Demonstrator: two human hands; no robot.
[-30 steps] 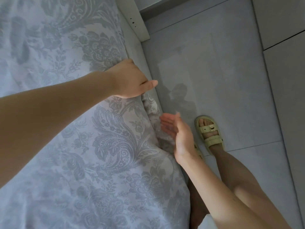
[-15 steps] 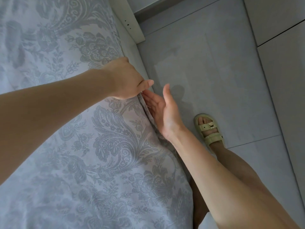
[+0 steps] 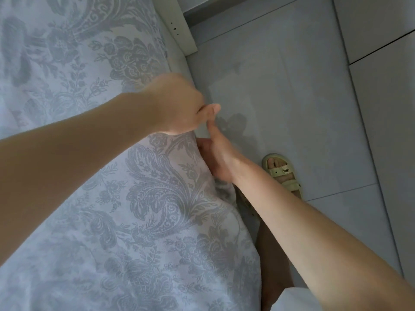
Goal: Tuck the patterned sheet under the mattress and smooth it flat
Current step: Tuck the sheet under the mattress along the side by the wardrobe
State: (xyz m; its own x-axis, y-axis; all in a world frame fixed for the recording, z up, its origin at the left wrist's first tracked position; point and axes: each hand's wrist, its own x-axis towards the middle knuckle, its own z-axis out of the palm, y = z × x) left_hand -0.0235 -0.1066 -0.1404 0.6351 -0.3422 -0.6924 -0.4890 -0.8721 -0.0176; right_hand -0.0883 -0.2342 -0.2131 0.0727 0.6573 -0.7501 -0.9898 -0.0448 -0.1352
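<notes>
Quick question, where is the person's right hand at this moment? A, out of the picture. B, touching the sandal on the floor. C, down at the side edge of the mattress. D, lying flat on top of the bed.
C: the right hand is lowered alongside the bed's edge, against the patterned sheet where it drops over the side, just under the left hand, which is at the top edge.

Your left hand rests at the right edge of the patterned sheet; your right hand lies just nearer you against that edge (thumbs nearly touching), with the sandal on the floor to its right.
</notes>
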